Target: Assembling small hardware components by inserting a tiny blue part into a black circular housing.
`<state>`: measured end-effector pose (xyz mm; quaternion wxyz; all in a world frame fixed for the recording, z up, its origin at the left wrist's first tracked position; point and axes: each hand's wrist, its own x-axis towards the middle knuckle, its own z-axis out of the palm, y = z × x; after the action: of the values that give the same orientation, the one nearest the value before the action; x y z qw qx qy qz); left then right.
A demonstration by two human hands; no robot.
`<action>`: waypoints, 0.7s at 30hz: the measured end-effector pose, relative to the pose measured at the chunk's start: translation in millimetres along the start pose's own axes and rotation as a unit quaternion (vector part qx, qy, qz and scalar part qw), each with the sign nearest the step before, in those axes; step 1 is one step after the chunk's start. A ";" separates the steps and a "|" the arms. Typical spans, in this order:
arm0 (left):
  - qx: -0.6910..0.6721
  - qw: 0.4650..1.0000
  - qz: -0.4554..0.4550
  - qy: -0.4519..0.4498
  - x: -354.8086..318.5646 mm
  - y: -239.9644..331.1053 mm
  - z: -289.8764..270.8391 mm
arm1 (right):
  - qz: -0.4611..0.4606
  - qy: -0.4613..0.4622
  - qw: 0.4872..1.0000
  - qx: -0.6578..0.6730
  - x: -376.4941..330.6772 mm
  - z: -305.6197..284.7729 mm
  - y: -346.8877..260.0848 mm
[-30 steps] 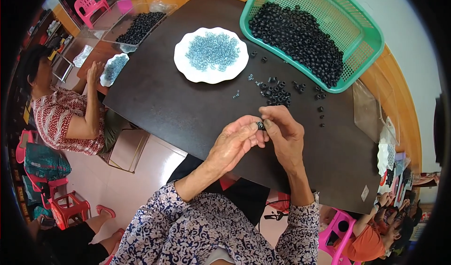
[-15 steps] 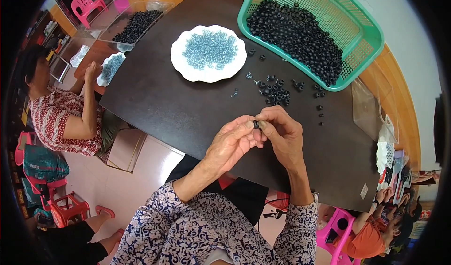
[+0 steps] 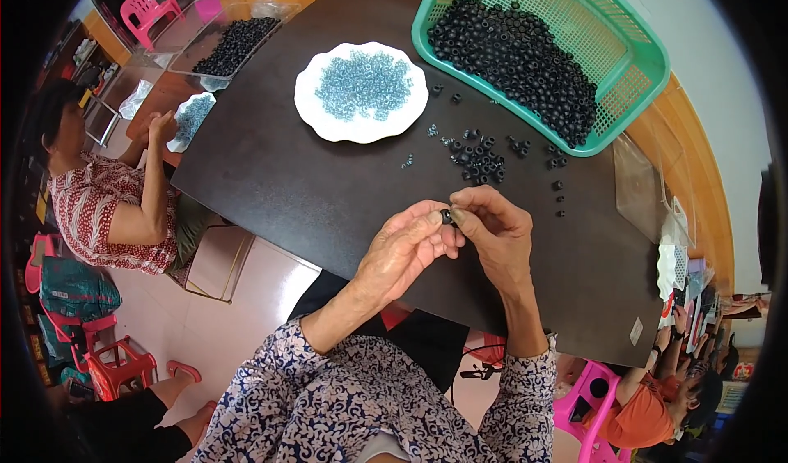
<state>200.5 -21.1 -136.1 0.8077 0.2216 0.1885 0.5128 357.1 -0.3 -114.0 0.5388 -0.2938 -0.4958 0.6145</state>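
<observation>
The left grip and right grip pinch one black bead over the surface, near a pile of black beads.

one held black piece, wearer's two hands, one green basket, one dark table

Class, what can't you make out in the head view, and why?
Head view, black piece: partly covered by the left hand and right hand.
Head view, green basket: far end cut off by the picture's top edge.
Head view, plate: middle hidden beneath tiny bluish pieces, too small to tell apart.
</observation>
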 end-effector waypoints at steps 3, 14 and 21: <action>0.031 0.999 0.003 0.013 -0.8 -1.7 2.6 | -0.041 0.029 0.997 -0.065 0.0 1.2 3.4; 0.007 1.000 0.000 0.009 -0.1 -2.2 -0.9 | -0.023 0.044 0.996 -0.069 -1.6 6.2 1.0; -0.018 1.000 -0.004 -0.001 -0.7 0.2 -0.2 | -0.066 0.048 0.987 -0.141 -2.0 4.4 2.7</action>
<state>199.9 -21.6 -136.1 0.8136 0.2068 0.1793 0.5130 352.6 -3.3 -115.4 0.5547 -0.3626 -0.5695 0.4863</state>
